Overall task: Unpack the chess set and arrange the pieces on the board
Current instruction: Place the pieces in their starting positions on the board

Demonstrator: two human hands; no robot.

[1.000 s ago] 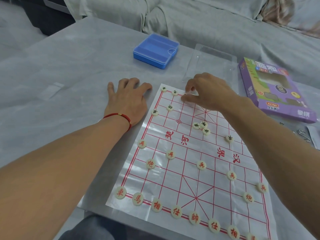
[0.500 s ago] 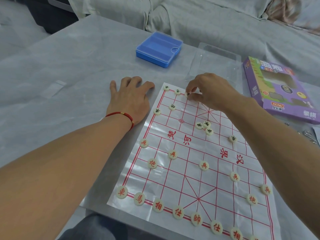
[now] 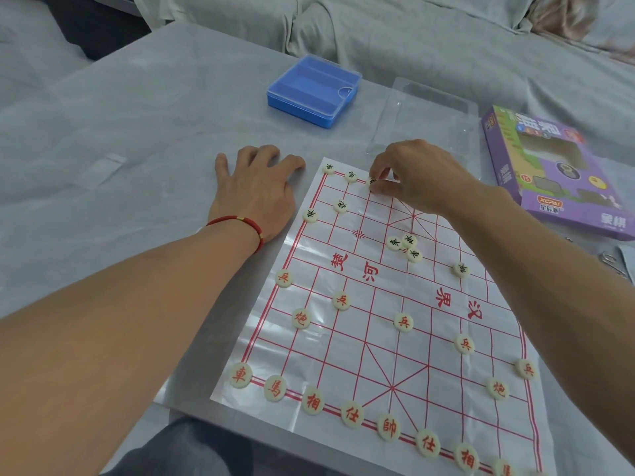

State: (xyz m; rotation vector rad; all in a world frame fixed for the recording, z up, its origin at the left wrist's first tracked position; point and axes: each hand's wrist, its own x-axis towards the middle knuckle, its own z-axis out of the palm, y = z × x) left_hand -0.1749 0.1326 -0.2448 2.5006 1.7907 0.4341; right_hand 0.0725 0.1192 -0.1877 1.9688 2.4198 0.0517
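Grey table (image 3: 137,132), blue case (image 3: 314,91) shut

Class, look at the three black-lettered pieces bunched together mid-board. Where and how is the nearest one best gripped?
Pinch the nearest piece by its rim, from above, at its free near-right edge. It is a flat disc lying face up, and its neighbours crowd the far-left side.

Setting: a home living area. A grey fabric-covered sofa (image 3: 395,25) with loose, creased covering runs behind the table from 11 to 2 o'clock. A low grey table with a matt surface (image 3: 137,132) occupies the centre. A purple cardboard game box (image 3: 563,187) at 2 o'clock and a blue plastic lidded case (image 3: 314,89) at 12 o'clock indicate leisure use.
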